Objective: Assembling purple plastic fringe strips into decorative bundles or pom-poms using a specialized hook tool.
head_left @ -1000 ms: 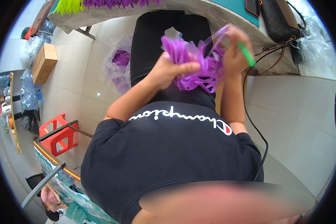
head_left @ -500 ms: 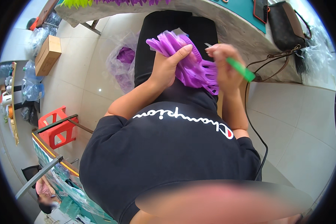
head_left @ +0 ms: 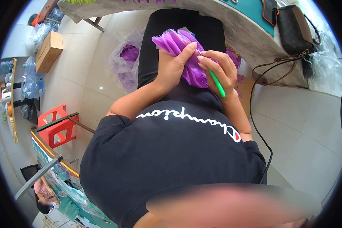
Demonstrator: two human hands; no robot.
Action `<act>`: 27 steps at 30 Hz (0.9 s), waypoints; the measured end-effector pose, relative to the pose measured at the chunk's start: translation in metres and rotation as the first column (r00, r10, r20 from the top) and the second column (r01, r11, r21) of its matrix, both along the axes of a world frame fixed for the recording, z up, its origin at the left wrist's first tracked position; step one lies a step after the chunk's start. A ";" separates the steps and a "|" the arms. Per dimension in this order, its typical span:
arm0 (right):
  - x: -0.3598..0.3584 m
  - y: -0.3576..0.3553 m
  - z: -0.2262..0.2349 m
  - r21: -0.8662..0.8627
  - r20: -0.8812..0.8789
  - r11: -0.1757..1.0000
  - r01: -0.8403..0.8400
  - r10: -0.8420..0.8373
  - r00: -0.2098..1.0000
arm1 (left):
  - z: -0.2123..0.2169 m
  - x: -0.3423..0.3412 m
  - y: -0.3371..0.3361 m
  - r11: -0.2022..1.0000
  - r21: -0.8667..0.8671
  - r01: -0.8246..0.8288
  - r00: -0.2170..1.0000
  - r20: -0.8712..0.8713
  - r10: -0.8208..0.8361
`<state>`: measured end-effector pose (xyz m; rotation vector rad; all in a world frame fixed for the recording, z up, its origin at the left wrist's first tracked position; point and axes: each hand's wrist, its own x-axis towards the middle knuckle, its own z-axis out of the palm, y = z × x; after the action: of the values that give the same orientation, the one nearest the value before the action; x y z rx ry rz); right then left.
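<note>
My left hand [head_left: 173, 64] is closed round a bundle of soft purple plastic pieces [head_left: 195, 76], held above my lap with the thumb pressed on top. Between the fingers and thumb of my right hand [head_left: 223, 68] is a slim green-handled tool [head_left: 217, 84]. Its thin metal tip reaches to the bundle's edge beside my left thumb. Whether the tip cuts in or only touches cannot be made out. Part of the bundle is hidden behind my right hand.
A clear plastic bag with purple pieces [head_left: 129, 53] lies on the floor to the left. Ahead runs a covered table [head_left: 231, 28] bearing a phone [head_left: 269, 12]. A brown bag [head_left: 294, 28] stands at right, near a black cable [head_left: 260, 136]. Another person [head_left: 43, 190] sits far left.
My right hand has moved left, bringing the tool's tip from beside the bundle onto its edge. The green handle now points down toward me. My left hand keeps its grip.
</note>
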<state>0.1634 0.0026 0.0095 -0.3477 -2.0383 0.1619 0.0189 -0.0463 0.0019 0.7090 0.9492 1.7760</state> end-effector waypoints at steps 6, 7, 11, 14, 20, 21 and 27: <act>-0.001 -0.005 -0.004 0.014 0.034 0.996 0.085 -0.085 0.996 | -0.004 0.002 -0.001 0.998 -0.014 -0.063 0.993 -0.103 0.061; -0.003 -0.006 -0.003 0.016 0.033 0.996 0.084 -0.085 0.996 | -0.004 0.001 0.000 0.998 -0.012 -0.063 0.993 -0.104 0.062; -0.002 -0.013 0.012 -0.056 0.213 0.964 0.259 -0.242 0.947 | -0.008 -0.002 0.001 0.991 0.039 -0.130 0.955 -0.265 0.135; 0.009 -0.006 0.013 -0.182 0.301 0.958 0.221 -0.159 0.940 | -0.009 -0.003 0.003 0.991 0.038 -0.127 0.956 -0.261 0.132; 0.002 0.008 0.002 -0.693 -0.259 0.702 -0.163 -0.032 0.965 | 0.000 0.002 0.001 1.000 0.015 -0.011 0.995 -0.099 0.012; -0.001 0.006 0.008 -0.761 -0.178 0.634 -0.137 0.000 0.984 | 0.002 0.005 0.000 1.000 0.008 0.011 0.997 -0.079 -0.010; 0.023 0.011 0.018 -0.803 -0.552 0.255 -0.539 0.024 0.834 | -0.012 0.000 0.011 0.999 0.034 -0.005 0.802 -0.597 0.024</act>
<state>0.1864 0.0133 0.0279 -0.5720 -1.2665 1.6350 0.0192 -0.0358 -0.0097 1.3363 1.3428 1.5991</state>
